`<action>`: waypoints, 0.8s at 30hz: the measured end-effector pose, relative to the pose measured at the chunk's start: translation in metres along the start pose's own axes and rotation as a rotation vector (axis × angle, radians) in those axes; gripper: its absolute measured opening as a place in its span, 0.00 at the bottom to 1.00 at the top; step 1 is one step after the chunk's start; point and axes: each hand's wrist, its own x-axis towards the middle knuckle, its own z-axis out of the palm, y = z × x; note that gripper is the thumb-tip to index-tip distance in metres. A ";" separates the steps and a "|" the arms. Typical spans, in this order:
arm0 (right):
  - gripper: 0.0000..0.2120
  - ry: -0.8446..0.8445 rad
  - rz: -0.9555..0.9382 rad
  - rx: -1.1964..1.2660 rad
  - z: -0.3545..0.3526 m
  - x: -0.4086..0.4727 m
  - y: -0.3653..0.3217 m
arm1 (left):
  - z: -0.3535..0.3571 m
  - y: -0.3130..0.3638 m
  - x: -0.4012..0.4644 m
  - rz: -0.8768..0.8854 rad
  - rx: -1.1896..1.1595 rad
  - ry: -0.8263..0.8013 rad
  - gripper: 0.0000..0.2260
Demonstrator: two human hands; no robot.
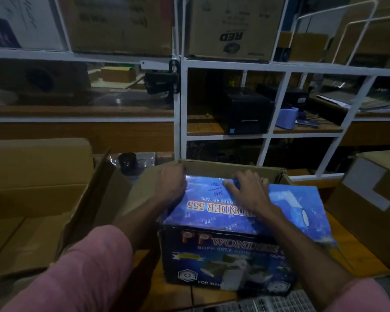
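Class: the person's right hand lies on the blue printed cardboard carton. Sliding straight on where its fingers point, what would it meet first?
Probably the upright brown cardboard panel just beyond the blue printed cardboard carton; the right hand points away and leftward at it, though depth is unclear.

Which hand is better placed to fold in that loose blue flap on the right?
The right hand, probably: it rests atop the blue carton beside the loose flap; the left hand grips the far left corner.

Tape carton (pixel 230 255) on (perhaps wooden) table (pixel 367 257)
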 end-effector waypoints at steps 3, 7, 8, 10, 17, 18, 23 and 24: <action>0.18 0.103 -0.037 0.137 -0.040 0.007 -0.011 | -0.034 0.027 0.008 0.023 -0.001 0.017 0.12; 0.14 0.162 -0.081 0.175 -0.102 -0.001 -0.020 | -0.071 0.062 0.003 0.056 0.217 -0.115 0.14; 0.13 0.120 -0.088 0.169 -0.116 -0.006 -0.022 | -0.079 0.068 -0.002 0.072 0.211 -0.176 0.14; 0.09 -0.071 -0.062 0.207 -0.137 -0.017 -0.024 | -0.094 0.078 -0.011 0.099 0.184 -0.301 0.13; 0.11 -0.639 0.035 0.142 -0.120 -0.054 -0.025 | -0.082 0.074 -0.038 0.164 0.067 -0.779 0.07; 0.13 -0.652 0.021 0.123 -0.111 -0.060 -0.025 | -0.074 0.074 -0.046 0.154 0.038 -0.817 0.08; 0.21 -0.654 -0.064 0.068 -0.065 -0.094 -0.018 | -0.009 0.076 -0.095 0.160 0.030 -0.674 0.13; 0.19 -0.659 -0.060 0.061 -0.056 -0.102 -0.014 | 0.006 0.069 -0.102 0.156 0.067 -0.608 0.15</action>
